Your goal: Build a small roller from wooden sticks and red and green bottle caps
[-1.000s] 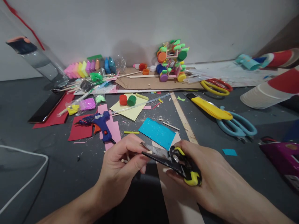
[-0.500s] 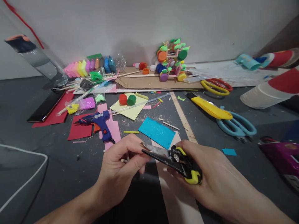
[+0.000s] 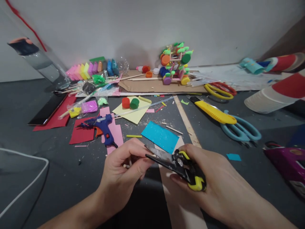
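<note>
My left hand (image 3: pixel 125 170) is closed in a pinch on thin wooden sticks; a pale stick end (image 3: pixel 126 166) shows by the curled fingers, and the rest is mostly hidden. My right hand (image 3: pixel 214 175) grips black-and-yellow snips (image 3: pixel 179 163) by the handles. Their two blades stand slightly apart, tips pointing left, right at my left fingertips. A sliver of pale stick appears between the blades. Just beyond the snips a blue rectangular sheet (image 3: pixel 160 136) lies on the dark table.
To the left lies a blue glue gun (image 3: pixel 105 125) on pink and red paper. A yellow cutter (image 3: pixel 213 109) and blue-handled scissors (image 3: pixel 240 128) lie right. At the back stands a model with colourful cap wheels (image 3: pixel 175 63). A clear bottle (image 3: pixel 45 66) leans at far left.
The snips' blades are a little wider apart than before. Both hands keep almost the same place, and the view has shifted slightly.
</note>
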`<state>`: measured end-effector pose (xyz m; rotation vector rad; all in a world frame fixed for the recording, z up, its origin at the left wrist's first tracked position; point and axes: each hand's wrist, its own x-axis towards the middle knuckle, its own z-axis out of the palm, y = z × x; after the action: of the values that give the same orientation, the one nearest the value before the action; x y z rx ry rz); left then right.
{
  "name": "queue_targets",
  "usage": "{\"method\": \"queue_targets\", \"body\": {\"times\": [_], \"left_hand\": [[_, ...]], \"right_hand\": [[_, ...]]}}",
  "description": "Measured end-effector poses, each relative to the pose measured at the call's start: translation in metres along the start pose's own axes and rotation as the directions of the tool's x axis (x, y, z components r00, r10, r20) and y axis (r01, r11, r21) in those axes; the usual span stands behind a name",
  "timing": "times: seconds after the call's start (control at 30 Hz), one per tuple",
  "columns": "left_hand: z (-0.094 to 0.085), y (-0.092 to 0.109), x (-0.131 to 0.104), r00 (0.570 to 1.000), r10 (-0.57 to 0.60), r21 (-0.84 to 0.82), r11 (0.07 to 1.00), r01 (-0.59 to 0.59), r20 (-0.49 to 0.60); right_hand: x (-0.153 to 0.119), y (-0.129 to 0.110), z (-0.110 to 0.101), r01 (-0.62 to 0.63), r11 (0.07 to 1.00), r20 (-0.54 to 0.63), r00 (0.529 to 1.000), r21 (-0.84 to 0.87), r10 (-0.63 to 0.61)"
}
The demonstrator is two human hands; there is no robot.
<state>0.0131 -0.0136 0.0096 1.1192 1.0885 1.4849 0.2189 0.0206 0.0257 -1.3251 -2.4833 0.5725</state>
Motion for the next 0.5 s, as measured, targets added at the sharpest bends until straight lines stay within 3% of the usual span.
{"method": "queue_targets", "body": {"times": [0.13, 0.23, 0.5], "left_hand": [[-0.0009, -0.0013, -0.0008, 0.997, 0.075, 0.102, 0.992, -0.074, -0.009], [-0.0013, -0.0031, -0.002, 0.998, 0.066, 0.13, 0.989, -0.064, -0.013], [-0.003, -0.0036, -0.0047, 0.994, -0.091, -0.082, 0.992, 0.095, 0.059]], "right_hand": [[0.0004, 0.0017, 0.0018, 0.004, 1.0, 0.016, 1.0, 0.008, -0.004], [0.0012, 0.0013, 0.0017, 0.018, 1.0, 0.001, 1.0, -0.006, -0.018], [0.0028, -0.0007, -0.004, -0.04, 0.995, -0.049, 0.998, 0.089, 0.045]]}}
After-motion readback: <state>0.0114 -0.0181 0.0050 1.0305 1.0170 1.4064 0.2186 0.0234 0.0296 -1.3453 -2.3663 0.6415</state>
